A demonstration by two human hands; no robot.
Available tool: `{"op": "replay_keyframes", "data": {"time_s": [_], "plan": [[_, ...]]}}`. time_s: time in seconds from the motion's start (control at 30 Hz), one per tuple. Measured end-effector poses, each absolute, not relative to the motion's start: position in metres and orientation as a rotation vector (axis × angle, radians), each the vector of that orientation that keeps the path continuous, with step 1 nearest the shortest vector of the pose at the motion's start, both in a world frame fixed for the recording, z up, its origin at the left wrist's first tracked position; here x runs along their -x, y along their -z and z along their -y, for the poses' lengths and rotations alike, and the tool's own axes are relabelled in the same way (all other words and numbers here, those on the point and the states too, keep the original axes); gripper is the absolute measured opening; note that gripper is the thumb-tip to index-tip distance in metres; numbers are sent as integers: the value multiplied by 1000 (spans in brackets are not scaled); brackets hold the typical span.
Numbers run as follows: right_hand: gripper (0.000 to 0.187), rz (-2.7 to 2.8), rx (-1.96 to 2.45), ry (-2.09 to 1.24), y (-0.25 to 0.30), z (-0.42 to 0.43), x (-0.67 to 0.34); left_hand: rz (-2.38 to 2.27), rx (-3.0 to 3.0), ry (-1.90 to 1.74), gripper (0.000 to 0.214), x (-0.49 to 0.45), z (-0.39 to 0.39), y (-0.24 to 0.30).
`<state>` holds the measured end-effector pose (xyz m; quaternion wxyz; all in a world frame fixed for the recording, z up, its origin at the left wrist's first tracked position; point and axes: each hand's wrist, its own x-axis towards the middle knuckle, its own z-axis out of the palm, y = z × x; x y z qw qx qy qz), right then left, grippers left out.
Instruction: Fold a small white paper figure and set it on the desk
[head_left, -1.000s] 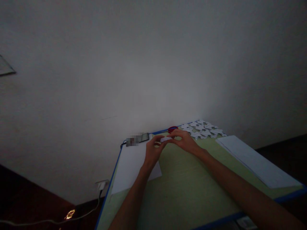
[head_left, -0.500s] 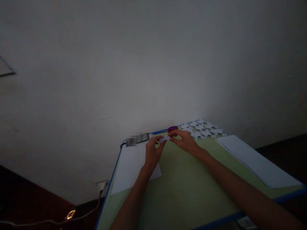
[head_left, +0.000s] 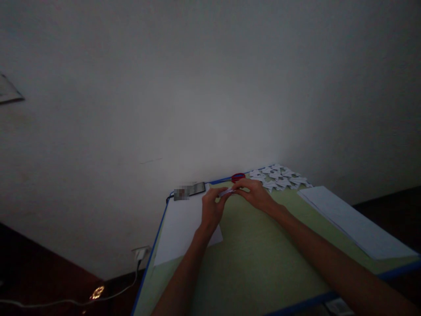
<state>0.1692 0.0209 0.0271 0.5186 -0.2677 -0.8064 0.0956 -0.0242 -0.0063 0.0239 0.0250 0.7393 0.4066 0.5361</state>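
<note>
A small folded piece of white paper (head_left: 225, 192) is pinched between my two hands, above the far part of the green table (head_left: 250, 254). My left hand (head_left: 212, 206) grips its left end between thumb and fingers. At its right end, the fingertips of my right hand (head_left: 253, 192) close on it. The exact folds are too small to make out. Just behind my right hand lies a pair of scissors with red handles (head_left: 238, 177), partly hidden. Several folded white paper pieces (head_left: 279, 176) are spread at the far right corner.
White paper sheets (head_left: 184, 228) lie at the left, partly under my left forearm, with a dark phone-like device (head_left: 197, 188) at their far end. A stack of white paper (head_left: 355, 224) is at the right. A plugged-in charger (head_left: 140, 253) sits on the wall (head_left: 210, 87).
Both hands stay pinched on the folded paper, with only slight finger movement; the paper looks a little flatter. The whole view has shifted slightly.
</note>
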Motion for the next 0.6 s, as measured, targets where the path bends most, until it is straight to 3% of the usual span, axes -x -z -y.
{"op": "replay_keyframes", "data": {"time_s": [0.6], "plan": [[11,1968,692,-190,-28,-19,-169,-1241,-2288,-1681,9,25,7,-25]]}}
